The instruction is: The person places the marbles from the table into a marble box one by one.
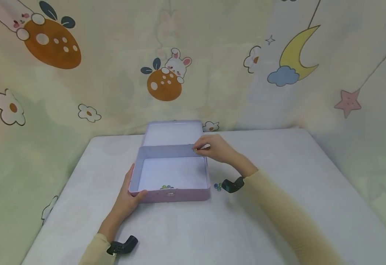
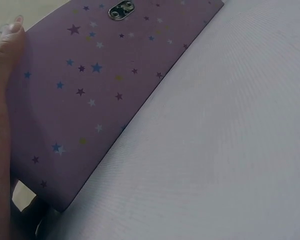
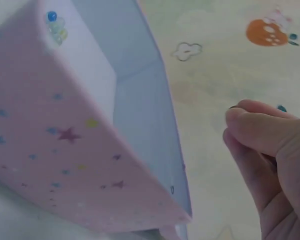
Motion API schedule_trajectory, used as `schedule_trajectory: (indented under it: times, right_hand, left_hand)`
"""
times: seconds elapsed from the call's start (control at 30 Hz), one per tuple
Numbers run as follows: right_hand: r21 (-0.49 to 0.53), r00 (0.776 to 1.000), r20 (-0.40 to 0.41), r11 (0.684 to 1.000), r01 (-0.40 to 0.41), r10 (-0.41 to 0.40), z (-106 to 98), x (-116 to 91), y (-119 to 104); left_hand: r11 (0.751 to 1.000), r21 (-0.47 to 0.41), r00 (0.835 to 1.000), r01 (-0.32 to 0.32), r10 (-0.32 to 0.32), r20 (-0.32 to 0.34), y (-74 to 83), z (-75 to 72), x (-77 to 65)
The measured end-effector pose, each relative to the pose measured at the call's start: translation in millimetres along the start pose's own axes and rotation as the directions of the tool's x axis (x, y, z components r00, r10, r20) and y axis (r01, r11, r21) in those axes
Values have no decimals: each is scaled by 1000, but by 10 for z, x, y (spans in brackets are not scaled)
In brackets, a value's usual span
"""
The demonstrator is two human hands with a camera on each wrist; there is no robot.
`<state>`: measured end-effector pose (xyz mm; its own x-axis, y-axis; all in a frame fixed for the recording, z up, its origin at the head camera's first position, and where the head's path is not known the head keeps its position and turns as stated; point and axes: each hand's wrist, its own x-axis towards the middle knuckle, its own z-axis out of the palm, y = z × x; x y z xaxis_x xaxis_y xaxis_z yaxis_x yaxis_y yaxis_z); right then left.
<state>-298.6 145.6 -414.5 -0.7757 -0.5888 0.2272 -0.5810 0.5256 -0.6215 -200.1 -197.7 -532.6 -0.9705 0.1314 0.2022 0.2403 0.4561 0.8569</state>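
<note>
At the middle of the white table (image 1: 179, 232), here's the lilac box (image 1: 186, 195), lid (image 1: 173, 133) thrown back on the far side, and the left hand (image 1: 126, 197) has it firmly gripped at the near left corner, thumb over the rim! Up by the far right corner, the right hand (image 1: 217, 148) is pinched tight, fingertips on a tiny thing (image 1: 195, 150), too small to name for certain. Inside, coloured marbles (image 1: 164, 187) huddle against the near wall; outside, just right of the box, loose marbles (image 1: 216, 186) cluster on the table.
</note>
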Motion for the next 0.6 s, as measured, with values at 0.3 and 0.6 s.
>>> schedule_trajectory:
  times: [0.3, 0.6]
  right_hand:
    - [-59, 992, 111, 996, 74, -67, 283, 486, -120]
    - [-164, 961, 157, 953, 254, -229, 589, 680, -178]
  left_hand:
    - [1000, 7, 1000, -1, 1, 0, 15, 3, 19]
    - [1000, 18, 1000, 1, -1, -3, 9, 8, 6]
